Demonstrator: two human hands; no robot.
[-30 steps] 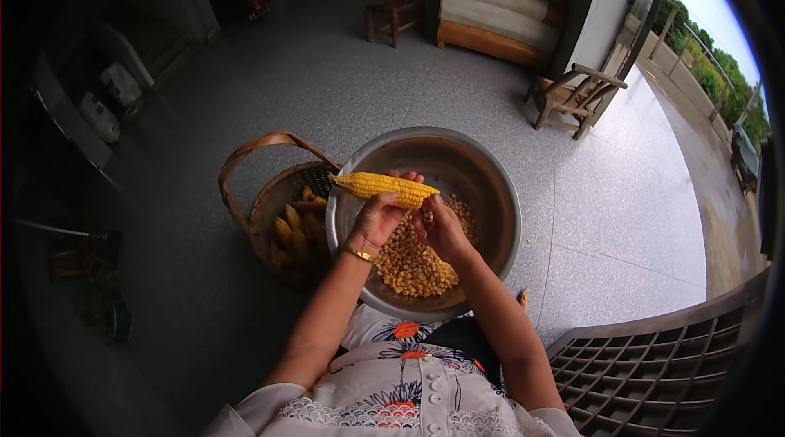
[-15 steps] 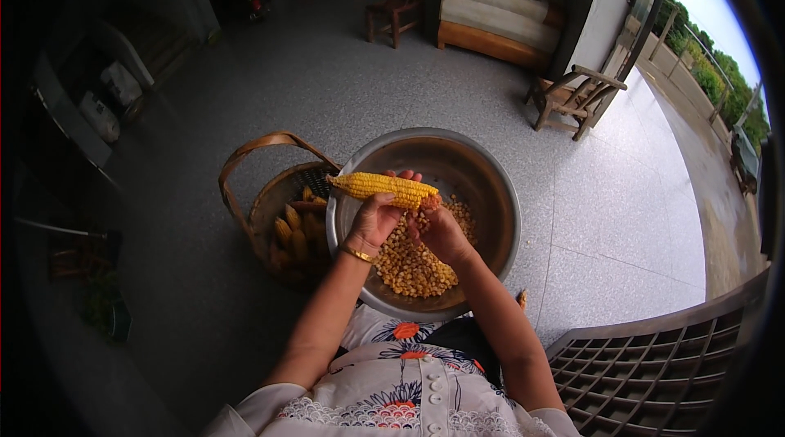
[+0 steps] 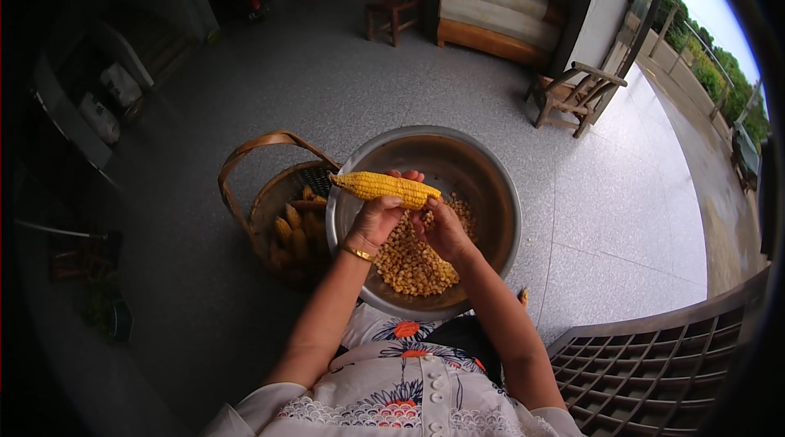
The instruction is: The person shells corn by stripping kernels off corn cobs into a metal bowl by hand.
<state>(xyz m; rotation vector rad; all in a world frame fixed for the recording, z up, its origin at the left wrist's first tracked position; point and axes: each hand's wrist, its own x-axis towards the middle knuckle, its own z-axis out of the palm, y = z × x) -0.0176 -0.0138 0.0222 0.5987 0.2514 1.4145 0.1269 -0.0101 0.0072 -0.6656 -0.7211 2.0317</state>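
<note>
The left hand [image 3: 376, 222] is closed around an ear of corn [image 3: 384, 187], its thumb along the near side and its fingertips showing past the far side. The right hand [image 3: 444, 231] is at the ear's right end, its thumb against the corn and its fingers curled in just below; whether those fingers also grip the ear, I cannot tell. The ear lies nearly level above a wide metal bowl [image 3: 510, 216], its narrow tip pointing left, over the bowl's left rim. Loose kernels [image 3: 415, 267] are heaped in the bottom of the bowl, mostly in the part nearest the person. A gold-coloured bracelet [image 3: 358, 254] circles the left wrist. Just left of the bowl stands a woven basket [image 3: 261, 212] with a tall arched handle, and more ears [image 3: 294, 230] of yellow corn lie inside it. The person wears a pale shirt [image 3: 360, 384] with flowers and lace trim. To the right of the bowl, a small yellowish piece [image 3: 523, 296] lies on the speckled floor [image 3: 319, 94]. Farther off are a small wooden chair [image 3: 579, 98] beside the doorway, a sofa [image 3: 497, 22] and another chair [image 3: 399, 8].
</note>
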